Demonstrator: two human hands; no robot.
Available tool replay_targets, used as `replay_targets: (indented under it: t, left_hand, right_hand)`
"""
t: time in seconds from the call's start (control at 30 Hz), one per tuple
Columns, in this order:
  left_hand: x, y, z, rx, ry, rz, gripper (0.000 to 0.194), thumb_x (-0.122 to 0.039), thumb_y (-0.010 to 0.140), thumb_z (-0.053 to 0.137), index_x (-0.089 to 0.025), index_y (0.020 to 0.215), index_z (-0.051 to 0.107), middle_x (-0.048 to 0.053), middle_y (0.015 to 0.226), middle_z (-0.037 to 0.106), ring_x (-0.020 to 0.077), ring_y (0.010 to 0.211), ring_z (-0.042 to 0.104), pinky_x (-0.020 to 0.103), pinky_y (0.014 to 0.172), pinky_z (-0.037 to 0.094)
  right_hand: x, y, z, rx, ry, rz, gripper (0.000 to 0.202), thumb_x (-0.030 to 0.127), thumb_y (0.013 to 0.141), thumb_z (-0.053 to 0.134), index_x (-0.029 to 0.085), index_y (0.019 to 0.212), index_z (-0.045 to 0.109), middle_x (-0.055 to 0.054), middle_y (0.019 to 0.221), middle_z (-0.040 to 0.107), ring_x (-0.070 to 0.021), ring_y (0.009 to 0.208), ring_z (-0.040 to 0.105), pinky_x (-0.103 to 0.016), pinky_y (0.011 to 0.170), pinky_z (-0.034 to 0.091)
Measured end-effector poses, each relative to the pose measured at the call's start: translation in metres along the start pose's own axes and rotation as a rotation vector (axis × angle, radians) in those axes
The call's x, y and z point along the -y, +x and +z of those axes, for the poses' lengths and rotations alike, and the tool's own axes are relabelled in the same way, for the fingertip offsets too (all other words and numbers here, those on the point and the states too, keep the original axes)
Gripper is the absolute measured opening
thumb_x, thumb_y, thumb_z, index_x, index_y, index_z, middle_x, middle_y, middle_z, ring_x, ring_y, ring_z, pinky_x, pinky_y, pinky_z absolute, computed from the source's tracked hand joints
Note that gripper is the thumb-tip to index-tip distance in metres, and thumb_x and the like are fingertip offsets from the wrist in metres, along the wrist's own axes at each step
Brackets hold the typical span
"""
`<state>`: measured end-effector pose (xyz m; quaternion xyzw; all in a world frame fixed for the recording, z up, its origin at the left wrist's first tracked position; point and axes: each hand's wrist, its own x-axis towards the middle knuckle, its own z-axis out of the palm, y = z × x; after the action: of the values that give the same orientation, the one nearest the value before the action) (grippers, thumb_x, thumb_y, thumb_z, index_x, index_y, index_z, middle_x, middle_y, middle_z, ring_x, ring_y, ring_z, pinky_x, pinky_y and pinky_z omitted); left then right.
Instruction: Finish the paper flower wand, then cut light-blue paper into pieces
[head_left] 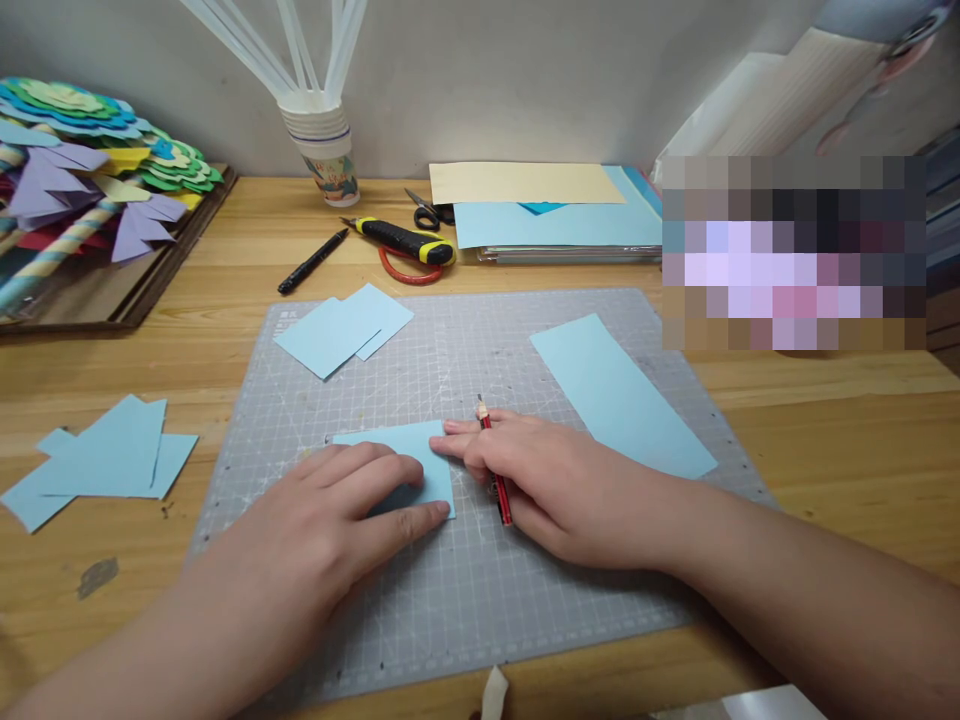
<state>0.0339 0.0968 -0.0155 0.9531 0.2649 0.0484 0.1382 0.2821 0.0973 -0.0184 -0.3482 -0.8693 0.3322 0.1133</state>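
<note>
A light blue piece of paper (405, 440) lies on the grey cutting mat (480, 620), its right edge exposed between my hands. My left hand (352, 510) rests on the paper with curved fingers, the thumb tip at its lower right corner and a gap between thumb and forefinger. In my right hand (547, 480) is a red pencil (504, 500), its point upward and away from me. Fingertips of that hand touch the paper's upper right edge. A longer blue strip (622, 400) lies on the mat beyond my right wrist.
Blue cards (330, 335) lie on the mat's upper left, and more blue pieces (112, 450) on the table at left. Behind are a black pen (313, 262), pliers (405, 240), scissors (426, 215), a paper cup (330, 165) with straws and stacked paper (525, 183). Paper flowers (82, 170) stand left.
</note>
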Motion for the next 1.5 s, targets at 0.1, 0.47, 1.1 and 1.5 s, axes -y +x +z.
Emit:
replay_targets:
  t: [0.1, 0.47, 1.1, 1.5]
  left_hand:
    - [0.0000, 0.0007, -0.0006, -0.002, -0.016, -0.005, 0.048, -0.008, 0.087, 0.038, -0.034, 0.121, 0.058, 0.004, 0.111, 0.061, 0.0211, 0.100, 0.055, 0.036, 0.081, 0.044]
    - [-0.0010, -0.0003, -0.0002, -0.003, -0.009, -0.039, 0.037, -0.021, 0.095, 0.036, -0.035, 0.119, 0.060, 0.003, 0.106, 0.062, 0.0189, 0.090, 0.057, 0.031, 0.074, 0.045]
    - [0.0004, 0.0005, -0.0026, 0.030, 0.017, 0.000, 0.039, -0.016, 0.093, 0.038, -0.034, 0.121, 0.059, 0.002, 0.120, 0.061, 0.0202, 0.101, 0.056, 0.033, 0.080, 0.045]
    - [0.0001, -0.0001, -0.0018, 0.012, 0.014, -0.010, 0.040, -0.016, 0.094, 0.037, -0.034, 0.121, 0.059, 0.001, 0.120, 0.061, 0.0195, 0.100, 0.056, 0.032, 0.079, 0.044]
  right_hand:
    - [0.0002, 0.0003, -0.0002, -0.002, 0.008, 0.005, 0.047, 0.001, 0.081, 0.044, 0.013, 0.127, 0.050, -0.016, 0.131, 0.057, -0.0246, 0.126, 0.050, -0.046, 0.104, 0.039]
    - [0.0010, -0.0002, 0.0008, -0.005, 0.006, 0.048, 0.049, 0.002, 0.081, 0.043, 0.016, 0.127, 0.048, -0.011, 0.120, 0.062, -0.0231, 0.118, 0.053, -0.041, 0.097, 0.044]
    - [0.0004, 0.0008, -0.0008, 0.006, -0.010, 0.038, 0.048, 0.001, 0.081, 0.044, 0.015, 0.127, 0.048, -0.013, 0.117, 0.062, -0.0248, 0.117, 0.052, -0.042, 0.094, 0.045]
    - [0.0001, 0.0005, -0.0003, 0.015, -0.018, 0.039, 0.050, 0.002, 0.081, 0.044, 0.014, 0.130, 0.046, -0.014, 0.120, 0.061, -0.0250, 0.119, 0.051, -0.042, 0.095, 0.045]
